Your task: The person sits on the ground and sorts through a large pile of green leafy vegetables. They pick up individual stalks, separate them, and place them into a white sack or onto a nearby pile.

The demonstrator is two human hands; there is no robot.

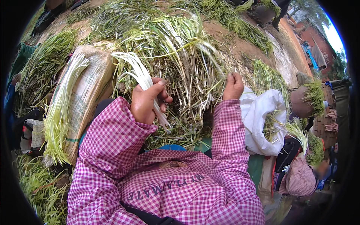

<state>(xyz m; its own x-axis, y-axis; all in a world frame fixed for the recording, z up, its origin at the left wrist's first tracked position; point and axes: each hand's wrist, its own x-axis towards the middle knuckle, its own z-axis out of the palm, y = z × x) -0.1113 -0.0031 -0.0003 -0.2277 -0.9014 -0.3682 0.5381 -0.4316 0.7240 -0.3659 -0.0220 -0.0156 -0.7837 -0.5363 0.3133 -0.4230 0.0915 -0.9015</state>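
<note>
My left hand (150, 101) is closed around a small bunch of white-stemmed greens (139, 70), with the pale stems sticking out above and below the fist. To the right, my right hand (233, 85) pinches the end of a thin, blurred yellowish leafy stalk (209, 49) between thumb and fingers. Between and beyond both hands lies a large heap of uncleaned greens (188, 67) with brown, dry stems. Left of my left hand, a long bundle of clean white stems with yellow-green tips (66, 107) rests on a folded woven sack (87, 90).
An open white woven bag (258, 118) holding some greens stands beside my right forearm. More piles of greens (45, 62) lie at the left and far side. At the right another person (301, 175) in a checked garment sits near white-stemmed greens. Further people are at the rim.
</note>
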